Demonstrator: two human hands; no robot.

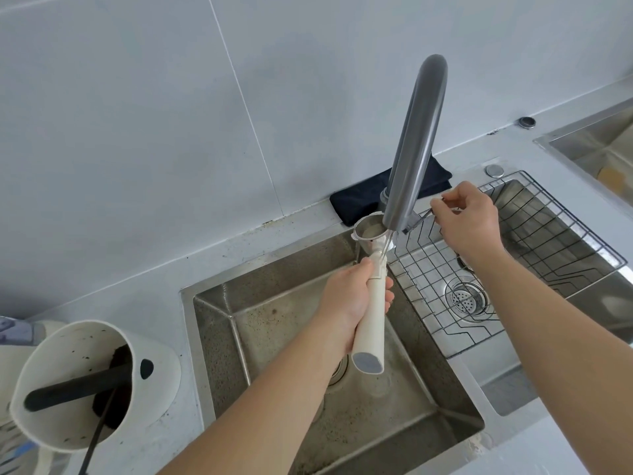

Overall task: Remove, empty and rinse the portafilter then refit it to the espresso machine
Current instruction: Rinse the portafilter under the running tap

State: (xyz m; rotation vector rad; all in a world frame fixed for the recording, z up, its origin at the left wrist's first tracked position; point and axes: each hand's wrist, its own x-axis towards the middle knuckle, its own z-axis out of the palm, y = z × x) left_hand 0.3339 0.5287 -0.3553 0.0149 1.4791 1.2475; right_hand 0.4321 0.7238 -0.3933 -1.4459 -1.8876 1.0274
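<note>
left grip (352, 303) clenched on portafilter (370, 293) handle, basket under faucet (411, 145); right grip (467, 221) pinching faucet lever (419, 219)

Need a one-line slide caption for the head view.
Left hand holds the portafilter under the faucet while the right hand works the tap lever.

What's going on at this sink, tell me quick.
A person is rinsing a portafilter. The left hand grips its cream handle and holds the metal basket under the grey faucet over the left sink basin. The right hand pinches the faucet's thin lever. A knock box with spent coffee grounds sits on the counter to the left. No espresso machine shows, so refitting is not yet done.
</note>
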